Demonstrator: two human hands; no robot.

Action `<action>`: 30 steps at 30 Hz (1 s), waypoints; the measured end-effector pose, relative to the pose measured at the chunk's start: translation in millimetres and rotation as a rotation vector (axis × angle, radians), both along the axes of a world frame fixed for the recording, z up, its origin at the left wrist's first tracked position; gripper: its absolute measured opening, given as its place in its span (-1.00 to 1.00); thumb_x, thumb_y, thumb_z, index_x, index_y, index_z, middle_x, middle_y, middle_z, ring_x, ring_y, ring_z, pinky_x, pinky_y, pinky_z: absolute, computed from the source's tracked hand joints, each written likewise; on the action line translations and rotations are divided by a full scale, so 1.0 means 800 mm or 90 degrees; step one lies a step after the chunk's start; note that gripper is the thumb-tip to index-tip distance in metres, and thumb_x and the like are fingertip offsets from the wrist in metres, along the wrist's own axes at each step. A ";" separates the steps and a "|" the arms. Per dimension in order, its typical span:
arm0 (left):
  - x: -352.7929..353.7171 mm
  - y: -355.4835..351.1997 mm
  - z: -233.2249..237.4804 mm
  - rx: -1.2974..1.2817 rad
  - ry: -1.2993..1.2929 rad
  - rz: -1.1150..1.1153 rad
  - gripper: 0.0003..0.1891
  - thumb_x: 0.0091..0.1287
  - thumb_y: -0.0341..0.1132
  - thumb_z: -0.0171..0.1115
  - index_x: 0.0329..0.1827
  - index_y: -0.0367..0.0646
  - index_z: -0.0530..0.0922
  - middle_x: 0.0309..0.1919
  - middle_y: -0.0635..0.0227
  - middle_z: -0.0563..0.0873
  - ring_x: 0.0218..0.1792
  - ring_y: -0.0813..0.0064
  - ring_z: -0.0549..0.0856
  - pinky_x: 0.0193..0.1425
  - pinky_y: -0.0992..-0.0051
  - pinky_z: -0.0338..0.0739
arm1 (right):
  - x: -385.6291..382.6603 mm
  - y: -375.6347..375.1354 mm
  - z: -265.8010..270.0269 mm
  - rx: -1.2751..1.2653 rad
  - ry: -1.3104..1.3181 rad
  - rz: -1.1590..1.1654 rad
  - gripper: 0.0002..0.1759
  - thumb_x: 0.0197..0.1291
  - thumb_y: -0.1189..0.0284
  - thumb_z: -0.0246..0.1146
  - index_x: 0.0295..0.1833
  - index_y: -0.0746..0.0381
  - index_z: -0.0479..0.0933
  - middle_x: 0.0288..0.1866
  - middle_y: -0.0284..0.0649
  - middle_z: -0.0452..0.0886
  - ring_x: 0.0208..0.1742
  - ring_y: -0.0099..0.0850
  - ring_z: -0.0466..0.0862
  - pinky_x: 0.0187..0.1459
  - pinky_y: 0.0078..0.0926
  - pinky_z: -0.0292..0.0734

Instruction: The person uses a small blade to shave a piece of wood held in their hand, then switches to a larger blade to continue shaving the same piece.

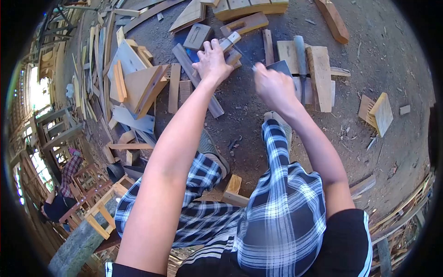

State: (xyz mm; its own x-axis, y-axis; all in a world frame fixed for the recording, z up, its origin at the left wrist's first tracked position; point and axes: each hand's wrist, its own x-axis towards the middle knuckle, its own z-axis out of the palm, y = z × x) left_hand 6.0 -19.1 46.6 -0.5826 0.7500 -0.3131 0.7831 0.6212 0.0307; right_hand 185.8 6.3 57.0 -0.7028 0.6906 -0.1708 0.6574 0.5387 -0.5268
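Note:
My left hand (214, 63) bends its fingers over a small pale-topped piece of wood (229, 41), pressing it down near the ground. To its right, my right hand (275, 86) is closed in a fist; a faint thin line runs from it toward that wood, too blurred to name. A dark flat plate (280, 68) shows just behind the right fist. Under my left forearm and wrist lies a long grey-brown wooden strip (213, 105). A grey box-like block (197, 36) sits beyond the left hand.
A tool with a rounded grey handle (301, 54) lies between boards, beside a thick plank (320, 78). Stacked triangular offcuts (138, 87) stand to the left. A notched wooden block (382, 114) is at right. Another person (62, 203) is at the far left near wooden frames (104, 207).

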 end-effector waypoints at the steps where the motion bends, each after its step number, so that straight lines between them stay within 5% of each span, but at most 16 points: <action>1: 0.001 -0.004 -0.002 0.000 0.007 -0.001 -0.08 -0.04 -0.15 0.62 0.38 -0.03 0.23 0.26 0.21 0.40 0.30 0.02 0.48 0.19 -0.16 0.48 | 0.019 -0.010 0.010 -0.004 -0.002 0.009 -0.82 0.31 0.45 0.02 -0.20 0.32 0.48 -0.39 0.09 0.72 -0.32 -0.03 0.78 -0.33 -0.10 0.68; 4: 0.001 -0.005 -0.004 -0.001 0.002 -0.001 -0.07 -0.03 -0.16 0.62 0.39 -0.02 0.23 0.27 0.21 0.40 0.30 0.02 0.47 0.20 -0.15 0.48 | 0.050 -0.023 0.027 -0.073 -0.126 0.013 -0.82 0.31 0.45 0.02 -0.19 0.33 0.47 -0.40 0.09 0.71 -0.33 -0.03 0.78 -0.33 -0.10 0.68; 10: 0.000 -0.001 0.005 -0.022 -0.003 0.008 -0.04 -0.07 -0.15 0.62 0.40 -0.02 0.22 0.28 0.23 0.39 0.30 0.02 0.47 0.20 -0.15 0.48 | -0.030 0.010 0.000 0.018 0.014 0.004 -0.83 0.26 0.48 0.03 -0.22 0.33 0.50 -0.40 0.06 0.72 -0.32 -0.03 0.78 -0.29 -0.10 0.68; 17: 0.000 -0.003 -0.001 0.002 -0.007 0.006 -0.09 -0.05 -0.17 0.61 0.37 -0.02 0.26 0.26 0.25 0.41 0.30 0.06 0.48 0.18 -0.15 0.47 | 0.043 -0.012 0.041 -0.116 -0.120 0.014 -0.85 0.33 0.47 -0.02 -0.14 0.32 0.40 -0.38 0.15 0.69 -0.29 0.07 0.75 -0.29 -0.02 0.65; 24: -0.001 -0.002 0.001 -0.027 0.006 0.003 -0.07 -0.05 -0.15 0.63 0.38 -0.02 0.24 0.27 0.23 0.41 0.29 0.04 0.49 0.20 -0.14 0.50 | -0.054 0.025 -0.009 0.000 0.036 -0.015 -0.79 0.28 0.46 0.00 -0.20 0.33 0.53 -0.32 0.09 0.73 -0.26 0.00 0.77 -0.22 -0.05 0.68; 30: 0.001 -0.004 -0.002 -0.001 0.003 -0.002 -0.08 -0.06 -0.16 0.62 0.37 -0.03 0.25 0.27 0.24 0.41 0.30 0.04 0.48 0.18 -0.14 0.50 | 0.029 -0.013 0.024 -0.037 -0.014 0.002 -0.84 0.29 0.46 0.01 -0.23 0.31 0.46 -0.43 0.05 0.71 -0.36 0.02 0.76 -0.31 -0.05 0.67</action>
